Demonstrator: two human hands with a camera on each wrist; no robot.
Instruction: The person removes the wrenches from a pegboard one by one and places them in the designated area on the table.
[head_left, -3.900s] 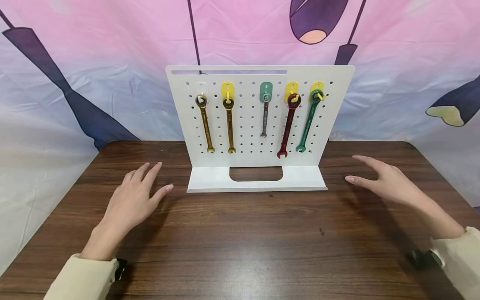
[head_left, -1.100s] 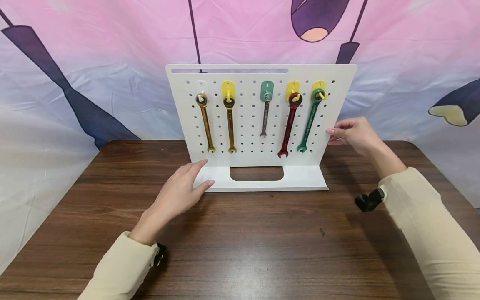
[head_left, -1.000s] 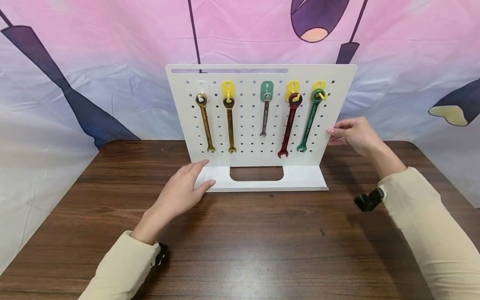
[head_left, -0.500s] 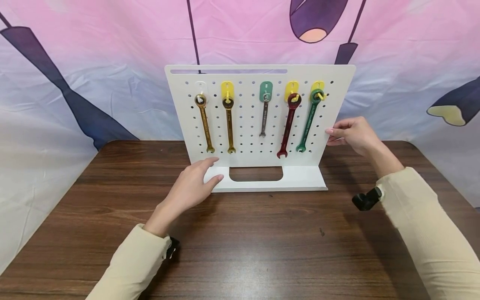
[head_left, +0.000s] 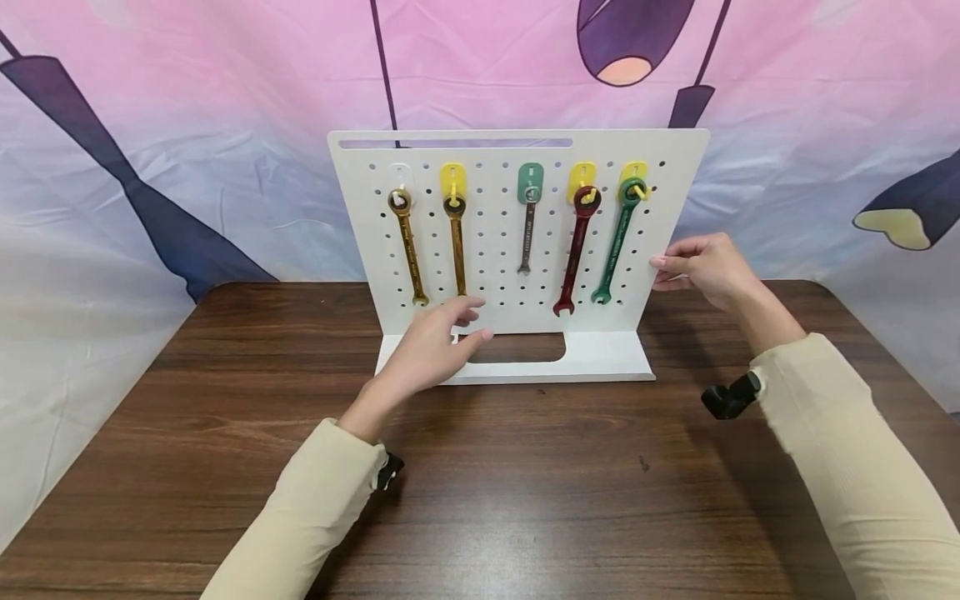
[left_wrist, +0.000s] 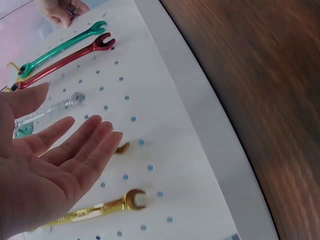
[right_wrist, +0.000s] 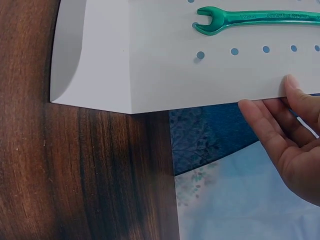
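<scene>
A white pegboard (head_left: 615,148) stands upright on its base, with combination wrenches hanging from hooks. From left to right hang a gold wrench (head_left: 409,250), another gold wrench (head_left: 458,250), a small silver wrench (head_left: 528,233), a red wrench (head_left: 575,258) and a green wrench (head_left: 616,246). My left hand (head_left: 431,346) is before the second gold wrench, hiding its lower end; its fingers are extended and hold nothing. In the left wrist view its palm (left_wrist: 45,175) shows bare. My right hand (head_left: 708,271) pinches the board's right edge between thumb and fingers, also seen in the right wrist view.
The pegboard's base (head_left: 611,354) rests on a dark wooden table (head_left: 525,467). The hooks include a yellow hook (head_left: 453,177) and a green hook (head_left: 531,177). A patterned cloth (head_left: 225,167) hangs behind. Black wrist devices, such as the right one (head_left: 729,397), stick out under both cuffs.
My right hand has moved from over the table to the board's right edge and keeps its hold there. My left hand has moved right and upward, toward the second gold wrench's lower end.
</scene>
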